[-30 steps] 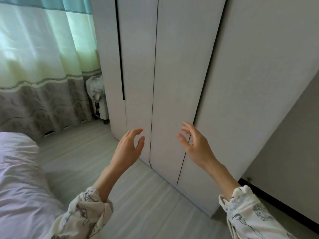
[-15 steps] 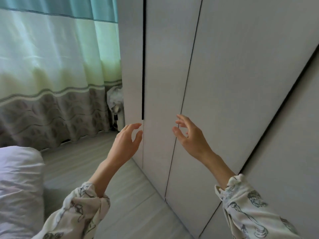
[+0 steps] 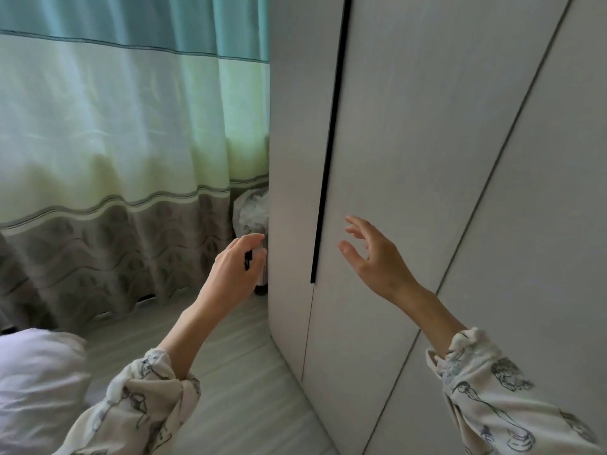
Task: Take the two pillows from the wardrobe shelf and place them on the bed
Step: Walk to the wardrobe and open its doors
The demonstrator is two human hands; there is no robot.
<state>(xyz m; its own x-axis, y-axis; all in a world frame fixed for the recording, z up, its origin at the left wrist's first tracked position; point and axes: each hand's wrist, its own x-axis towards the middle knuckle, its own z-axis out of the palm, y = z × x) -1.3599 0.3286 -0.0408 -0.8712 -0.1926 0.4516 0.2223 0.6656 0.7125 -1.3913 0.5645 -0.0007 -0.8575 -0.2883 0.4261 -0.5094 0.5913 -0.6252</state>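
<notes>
While wardrobe (image 3: 410, 159) stays shut | left hand (image 3: 230, 274) curled, empty | right hand (image 3: 377, 261) spread, empty

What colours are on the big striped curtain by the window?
The long fabric curtain has teal on top, pale green in the middle, and grey leafy pattern at the bottom, seen in the head view.

There is just the one view — a wide-angle camera worn on the person's head, looking forward and tilted down. It stands close to the wardrobe (image 3: 427, 159), whose closed pale doors fill the right half and lean with the lens's bend. The black handle strip (image 3: 328, 142) runs nearly the frame's height. To the left it takes in the curtain (image 3: 115, 142) and floor (image 3: 246, 405); the bed (image 3: 36, 382) only clips the lower left corner. Both forearms enter from the bottom edge — left hand (image 3: 233, 274), right hand (image 3: 377, 257) — near the lens.
</notes>
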